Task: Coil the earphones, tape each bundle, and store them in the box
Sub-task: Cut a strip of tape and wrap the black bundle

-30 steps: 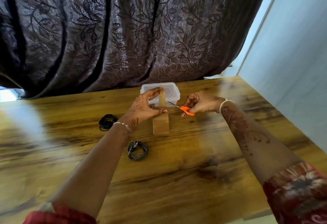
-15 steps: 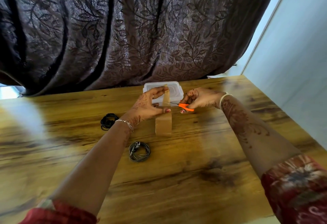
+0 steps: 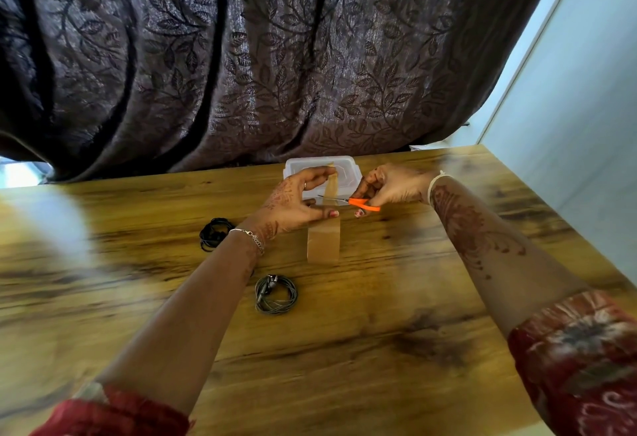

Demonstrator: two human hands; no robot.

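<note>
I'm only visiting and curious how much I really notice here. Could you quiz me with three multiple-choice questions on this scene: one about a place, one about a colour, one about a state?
1. Where is the clear plastic box?
A. at the far end, beyond both hands
B. beside the near sleeve
C. on the floor

2. What colour are the handles of the scissors?
A. blue
B. orange
C. black

3. What is the left hand doing?
A. lying flat and open
B. holding a strip of tape pulled up from the roll
C. gripping an earphone coil

Answers:
1. A: the box sits close to the curtain, behind the hands.
2. B: orange loops show under the right hand.
3. B: a finger and the thumb pinch the strip above and below the blades.
</note>
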